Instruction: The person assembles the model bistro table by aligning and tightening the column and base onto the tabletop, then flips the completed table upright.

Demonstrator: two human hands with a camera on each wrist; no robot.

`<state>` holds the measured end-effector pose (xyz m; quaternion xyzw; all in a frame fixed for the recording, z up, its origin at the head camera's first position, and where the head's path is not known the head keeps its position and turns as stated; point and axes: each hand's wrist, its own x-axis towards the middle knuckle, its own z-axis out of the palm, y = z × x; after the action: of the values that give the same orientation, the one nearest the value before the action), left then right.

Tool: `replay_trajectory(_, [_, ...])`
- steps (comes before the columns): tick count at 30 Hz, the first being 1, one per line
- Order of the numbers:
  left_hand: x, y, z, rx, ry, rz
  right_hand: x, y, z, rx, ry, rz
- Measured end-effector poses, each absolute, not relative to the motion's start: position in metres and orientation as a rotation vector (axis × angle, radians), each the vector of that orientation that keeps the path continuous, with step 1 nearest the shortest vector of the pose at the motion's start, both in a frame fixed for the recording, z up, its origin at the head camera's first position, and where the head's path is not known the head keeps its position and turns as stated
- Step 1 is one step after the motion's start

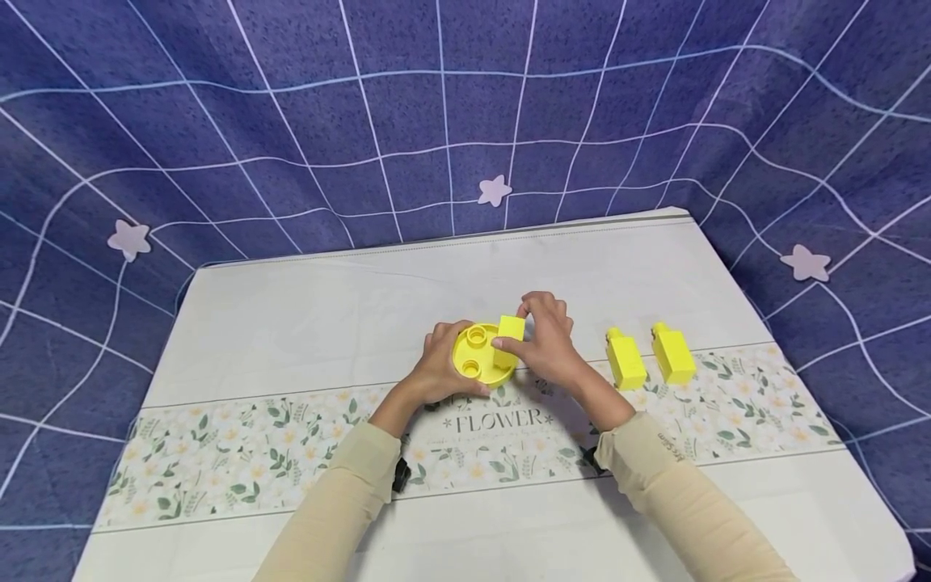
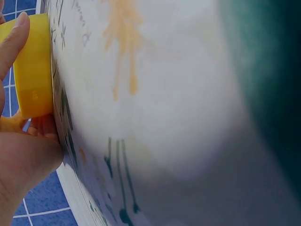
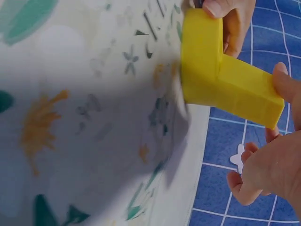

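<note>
A: Head view: both forearms (image 1: 698,505) stretch in from the table's (image 1: 327,323) near side, left hand (image 1: 439,364) curled round the yellow base (image 1: 486,356)!
B: It sits well in from the far edge, between the hands; the right hand (image 1: 549,346) pinches a yellow block (image 1: 511,327) above its right side.
A: Left wrist: thumb laid against the base's side!
B: Right wrist: thumb and finger grip the block's outer end, the other end meeting the base.

starred blue cloth (image 1: 407,121) — white-lined — hangs behind a flower-banded white table (image 1: 349,315)
</note>
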<state>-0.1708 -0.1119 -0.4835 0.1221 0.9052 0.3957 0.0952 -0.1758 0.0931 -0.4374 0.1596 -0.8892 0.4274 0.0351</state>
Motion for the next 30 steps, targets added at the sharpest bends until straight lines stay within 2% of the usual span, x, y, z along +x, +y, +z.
replay_trajectory(3, [-0.171,-0.112,-0.484,0.366,2.684,1.166,-0.175,0.097,-0.439,0.469,-2.761,1.345])
replay_trajectory(13, [-0.171,-0.113,-0.483,0.377,2.674,1.174,-0.181,0.114,-0.437,0.779,-2.779,1.556])
replay_trajectory(23, [-0.172,-0.112,-0.485,0.327,2.69,1.154,-0.172,0.107,-0.448,0.489,-2.783,1.543])
replay_trajectory(30, [-0.173,-0.112,-0.486,0.354,2.687,1.154,-0.169,0.122,-0.447,0.747,-2.771,1.553])
